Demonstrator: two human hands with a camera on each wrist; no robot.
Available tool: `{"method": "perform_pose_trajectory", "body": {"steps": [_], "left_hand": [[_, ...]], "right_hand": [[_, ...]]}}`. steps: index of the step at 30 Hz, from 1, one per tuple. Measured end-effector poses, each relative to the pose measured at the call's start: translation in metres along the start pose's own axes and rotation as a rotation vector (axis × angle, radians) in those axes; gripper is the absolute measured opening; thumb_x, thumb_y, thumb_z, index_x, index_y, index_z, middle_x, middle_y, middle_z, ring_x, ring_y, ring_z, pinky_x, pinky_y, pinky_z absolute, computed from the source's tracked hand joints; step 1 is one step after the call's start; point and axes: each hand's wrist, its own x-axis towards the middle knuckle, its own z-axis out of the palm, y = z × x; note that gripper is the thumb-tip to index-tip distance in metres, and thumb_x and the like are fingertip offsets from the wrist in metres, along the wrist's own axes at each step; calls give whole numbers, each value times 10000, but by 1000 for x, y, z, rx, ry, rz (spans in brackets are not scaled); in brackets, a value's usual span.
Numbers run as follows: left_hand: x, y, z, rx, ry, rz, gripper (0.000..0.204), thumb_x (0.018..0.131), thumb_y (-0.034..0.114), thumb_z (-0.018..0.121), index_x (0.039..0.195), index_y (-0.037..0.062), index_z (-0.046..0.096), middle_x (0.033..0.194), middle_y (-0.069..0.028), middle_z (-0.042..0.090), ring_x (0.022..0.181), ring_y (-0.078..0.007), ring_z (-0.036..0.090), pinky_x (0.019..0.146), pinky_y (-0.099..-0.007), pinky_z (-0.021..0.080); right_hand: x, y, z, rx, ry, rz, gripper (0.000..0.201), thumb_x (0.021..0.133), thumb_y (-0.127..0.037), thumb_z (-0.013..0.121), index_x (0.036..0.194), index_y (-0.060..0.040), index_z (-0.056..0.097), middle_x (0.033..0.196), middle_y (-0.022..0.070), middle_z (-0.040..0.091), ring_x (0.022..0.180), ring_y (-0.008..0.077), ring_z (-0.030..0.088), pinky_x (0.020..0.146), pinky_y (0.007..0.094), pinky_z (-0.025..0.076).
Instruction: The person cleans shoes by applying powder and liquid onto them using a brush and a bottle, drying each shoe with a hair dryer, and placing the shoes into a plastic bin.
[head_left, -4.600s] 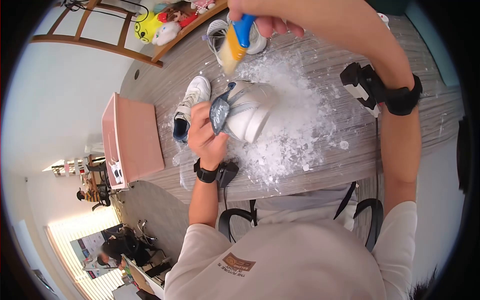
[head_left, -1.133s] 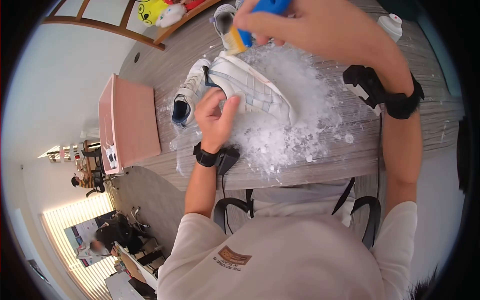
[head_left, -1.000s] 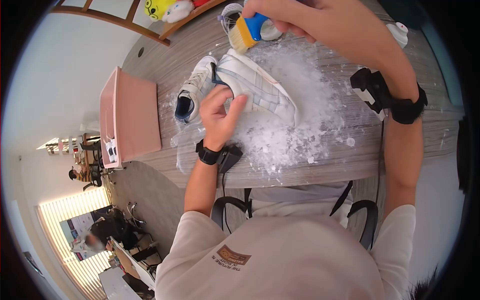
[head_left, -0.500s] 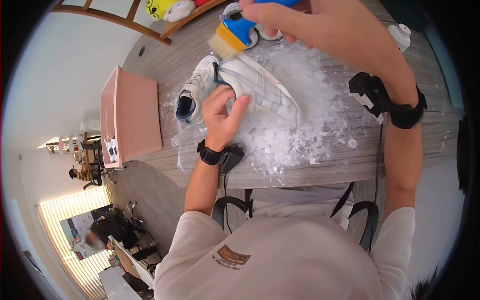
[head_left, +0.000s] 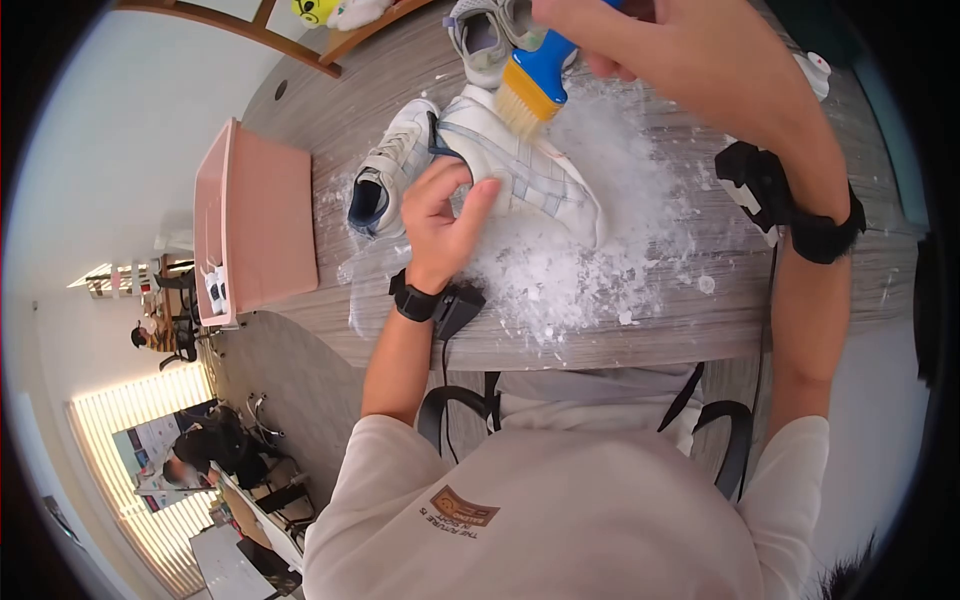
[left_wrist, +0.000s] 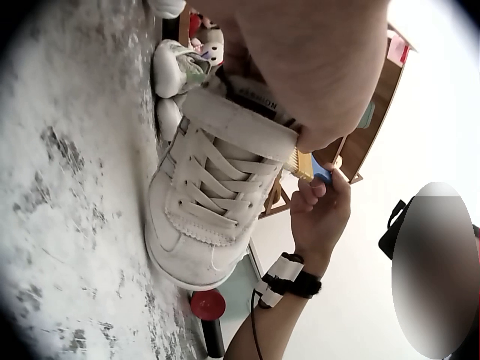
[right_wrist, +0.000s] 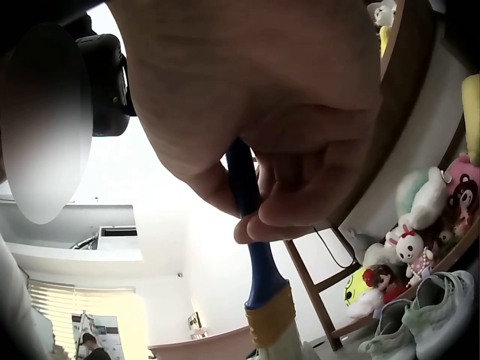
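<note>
My left hand (head_left: 440,215) grips a white sneaker (head_left: 545,190) at its ankle opening, thumb on the outside and fingers inside. The sneaker lies tilted on its side over the powdered table, toe to the right; its laces and strap show in the left wrist view. In my right hand (head_left: 640,40) is a paintbrush (head_left: 540,75) with a blue handle and a yellow band, pinched between thumb and fingers. Its pale bristles are right at the sneaker's upper side edge. The matching sneaker (head_left: 385,165) stands just to the left.
White powder (head_left: 560,300) is scattered over the grey wooden table (head_left: 680,345). A pink bin (head_left: 265,220) stands at the left. Another pair of grey-white shoes (head_left: 480,45) is at the back, near plush toys (right_wrist: 409,251) on a shelf. A white bottle (head_left: 815,72) stands far right.
The sneaker in my left hand has turned from heel-out to lying side up. My right hand has moved the brush from beyond the heel rightward along the shoe's edge.
</note>
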Motion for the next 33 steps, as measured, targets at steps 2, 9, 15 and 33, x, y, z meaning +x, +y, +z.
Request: {"method": "perform_pose_trajectory", "body": {"steps": [2,9,15,33], "left_hand": [[1,1,-1,17,-5,0,126,869,14,773,871,-57,669,835,-73,652,740,-150,574,674,-263,445],[1,-3,0,-1,3,-37,108,889,17,758,893,-58,680,847,-68,655,748,-139,572,675,-262,442],[2,-1,0,16,5,-48,92,906,17,742,911,-58,689,855,-65,659,760,-133,573,688,-259,443],[3,-1,2,4,26,-38,75,909,3,725,927,-61,690,886,-68,653,783,-144,570,703,-259,437]], "right_hand": [[6,-10,1,150,-19,131,231,937,-261,657,994,-39,680,783,34,675,715,112,619,673,270,481],[13,3,-26,132,-393,123,195,927,-256,642,943,-63,665,690,52,617,618,134,537,589,312,420],[3,-9,-20,-158,-341,138,224,910,-286,619,882,-67,655,618,81,567,558,190,486,549,372,391],[20,-13,-18,-120,-256,275,346,954,-316,641,857,14,672,659,109,580,595,177,491,581,344,424]]}}
